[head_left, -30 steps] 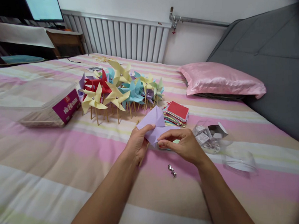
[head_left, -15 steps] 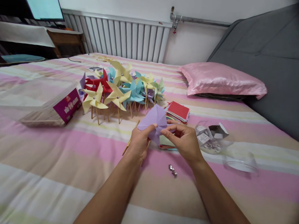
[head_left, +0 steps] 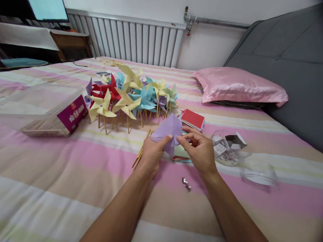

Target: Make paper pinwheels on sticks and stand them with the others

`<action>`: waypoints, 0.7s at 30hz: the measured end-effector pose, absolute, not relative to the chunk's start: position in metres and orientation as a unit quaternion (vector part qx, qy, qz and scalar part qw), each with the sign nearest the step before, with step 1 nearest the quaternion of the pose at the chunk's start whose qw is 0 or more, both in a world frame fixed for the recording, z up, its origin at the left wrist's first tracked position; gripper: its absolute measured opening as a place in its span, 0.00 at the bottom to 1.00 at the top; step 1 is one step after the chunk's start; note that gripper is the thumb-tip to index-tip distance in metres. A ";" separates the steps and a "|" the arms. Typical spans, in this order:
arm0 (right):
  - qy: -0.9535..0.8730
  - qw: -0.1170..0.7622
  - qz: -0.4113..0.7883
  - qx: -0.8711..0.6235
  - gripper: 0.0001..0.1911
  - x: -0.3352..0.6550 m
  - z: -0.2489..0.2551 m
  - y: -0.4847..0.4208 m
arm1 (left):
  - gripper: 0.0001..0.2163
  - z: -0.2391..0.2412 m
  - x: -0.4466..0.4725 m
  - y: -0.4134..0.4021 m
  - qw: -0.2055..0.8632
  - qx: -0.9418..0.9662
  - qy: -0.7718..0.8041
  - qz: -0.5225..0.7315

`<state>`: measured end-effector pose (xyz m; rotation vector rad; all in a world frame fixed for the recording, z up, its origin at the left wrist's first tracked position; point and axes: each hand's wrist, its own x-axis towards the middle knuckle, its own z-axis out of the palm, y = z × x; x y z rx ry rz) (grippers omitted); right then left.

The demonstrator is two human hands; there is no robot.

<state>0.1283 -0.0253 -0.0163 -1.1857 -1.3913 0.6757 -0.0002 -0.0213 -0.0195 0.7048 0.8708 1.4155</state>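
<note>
Apparently to keep the folds down, the left hand (head_left: 152, 153) pinches the purple paper (head_left: 166, 129) near its middle, at the frame's centre, while the right hand (head_left: 201, 153) pinches just right of that.

Forearms (head_left: 115, 206) angled inward, left grip (head_left: 154, 150) pinching, right grip (head_left: 200, 149) pinching

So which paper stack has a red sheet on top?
The farther stack, beyond the right hand; the nearer stack, partly hidden by purple paper, shows pale green on top.
</note>
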 end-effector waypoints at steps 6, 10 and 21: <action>-0.599 0.555 0.260 -0.514 0.09 0.128 -0.016 -0.026 | 0.15 -0.023 0.000 -0.020 0.586 0.340 0.411 0.611; -0.599 0.552 0.263 -0.518 0.09 0.129 -0.018 -0.025 | 0.16 -0.025 0.000 -0.019 0.576 0.349 0.428 0.603; -0.610 0.545 0.242 -0.522 0.08 0.130 -0.018 -0.023 | 0.15 -0.027 -0.001 -0.018 0.587 0.351 0.420 0.597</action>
